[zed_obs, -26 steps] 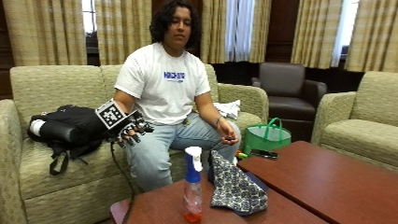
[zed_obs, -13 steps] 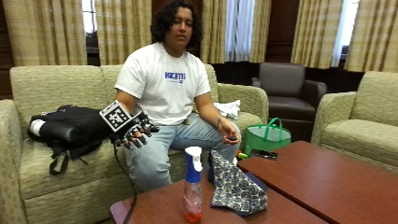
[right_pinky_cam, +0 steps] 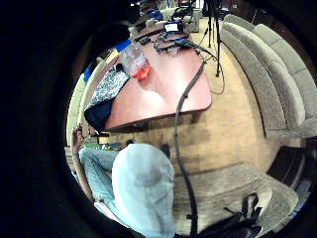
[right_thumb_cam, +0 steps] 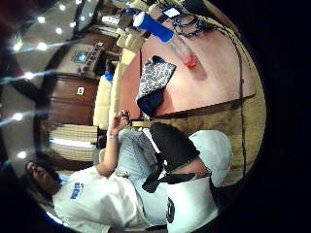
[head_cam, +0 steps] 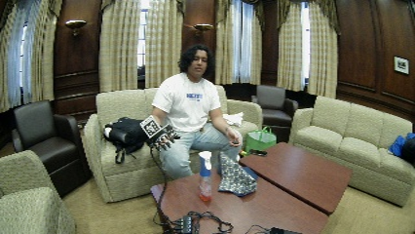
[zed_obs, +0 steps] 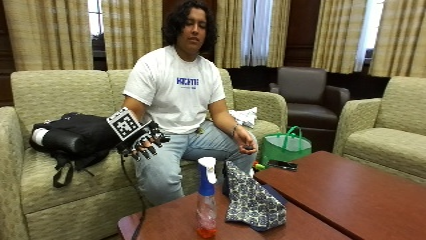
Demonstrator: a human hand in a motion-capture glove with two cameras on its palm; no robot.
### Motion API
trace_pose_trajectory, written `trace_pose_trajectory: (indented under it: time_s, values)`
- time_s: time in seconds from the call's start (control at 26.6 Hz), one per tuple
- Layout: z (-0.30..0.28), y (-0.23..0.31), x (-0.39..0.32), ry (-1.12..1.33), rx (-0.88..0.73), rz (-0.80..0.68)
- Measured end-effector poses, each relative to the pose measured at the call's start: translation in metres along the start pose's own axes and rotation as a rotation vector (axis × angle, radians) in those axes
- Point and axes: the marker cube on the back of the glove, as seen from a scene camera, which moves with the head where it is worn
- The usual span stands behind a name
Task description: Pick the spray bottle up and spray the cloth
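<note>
One gloved right hand point(zed_obs: 143, 142) hangs in the air beside the person's knee, its fingers point(zed_obs: 152, 149) loosely spread and pointing down, grasping nothing. Compared with a second ago it sits a little higher and nearer the thigh, the palm turned more toward the tabletop point(zed_obs: 174, 221); the bottle and the cloth have not moved.

Below and well in front of the fingers stands the spray bottle point(zed_obs: 206, 200), upright near the tabletop's edge, with a white trigger head, a blue collar and a little red liquid at the bottom. Just beside it, on the side farther from the fingers, the patterned cloth point(zed_obs: 251, 203) is bunched up in a peak, dark blue showing at its lower edge. Bottle and cloth look close, though whether they touch is hard to tell from here. The bare left hand point(zed_obs: 245, 145) rests over the person's other knee, beyond the cloth from the fingers.

From the thumb side of the palm the bottle point(right_thumb_cam: 165, 36) appears lying across the view on the reddish tabletop point(right_thumb_cam: 214, 82), with the cloth point(right_thumb_cam: 154, 80) clearly apart from it, a gap the outside view hides. The little finger side shows the bottle point(right_pinky_cam: 134, 61) and cloth point(right_pinky_cam: 106, 89) the same way, plus a cable point(right_pinky_cam: 179, 119) running down off the tabletop's edge. The wide view adds a tangle of cables point(head_cam: 198, 223) at the tabletop's near end.
</note>
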Motion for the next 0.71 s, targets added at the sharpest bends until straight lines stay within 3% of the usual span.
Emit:
trace_pose_trajectory:
  time_s: [0.11, 0.26, 0.45, 0.71]
  values:
    - [0.006, -0.011, -0.002, -0.005, 0.088, -0.001]
    - [0.012, -0.004, -0.006, -0.017, -0.084, -0.008]
    - [0.023, -0.023, -0.014, -0.065, -0.17, 0.004]
    - [0.045, -0.05, -0.02, -0.293, -0.032, 0.109]
